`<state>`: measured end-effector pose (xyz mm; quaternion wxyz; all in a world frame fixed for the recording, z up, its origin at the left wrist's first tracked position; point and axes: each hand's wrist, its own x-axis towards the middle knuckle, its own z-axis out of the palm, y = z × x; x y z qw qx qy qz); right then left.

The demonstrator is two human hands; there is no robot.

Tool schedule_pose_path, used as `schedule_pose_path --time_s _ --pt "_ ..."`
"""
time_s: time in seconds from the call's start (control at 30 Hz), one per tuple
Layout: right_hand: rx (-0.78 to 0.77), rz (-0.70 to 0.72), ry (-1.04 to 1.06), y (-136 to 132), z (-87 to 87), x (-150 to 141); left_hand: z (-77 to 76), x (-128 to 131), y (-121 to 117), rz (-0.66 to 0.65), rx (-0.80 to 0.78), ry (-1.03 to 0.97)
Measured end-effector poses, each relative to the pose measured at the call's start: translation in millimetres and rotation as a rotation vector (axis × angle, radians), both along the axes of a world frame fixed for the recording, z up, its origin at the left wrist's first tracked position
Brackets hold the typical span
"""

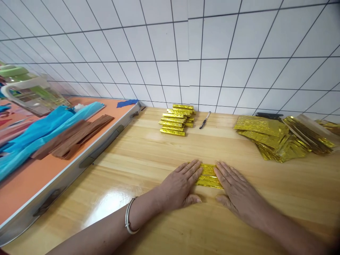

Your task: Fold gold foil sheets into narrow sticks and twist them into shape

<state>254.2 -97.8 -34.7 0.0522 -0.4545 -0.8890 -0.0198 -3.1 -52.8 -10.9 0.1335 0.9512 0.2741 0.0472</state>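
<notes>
Both hands lie flat on a wooden table (148, 152), pressing down a folded piece of gold foil paper (208, 176). My left hand (180, 186) covers the paper's left end with its fingers stretched out, and a silver bangle sits on that wrist. My right hand (236, 193) covers the right end, fingers also flat. Only the middle strip of the gold paper shows between the hands.
A stack of folded gold strips (176, 119) stands at the back centre, a black pen (205, 120) beside it. Loose gold foil sheets (276, 136) are piled at the back right. An orange table (32, 173) at left holds brown strips (74, 136), blue paper and a clear jug.
</notes>
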Motion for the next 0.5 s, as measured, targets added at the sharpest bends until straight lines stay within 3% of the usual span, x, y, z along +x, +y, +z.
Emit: schedule_pose_path --time_s 0.5 --pt "-0.014 0.005 -0.004 10.6 2.0 6.4 4.6 1.5 -9.1 0.014 0.004 0.046"
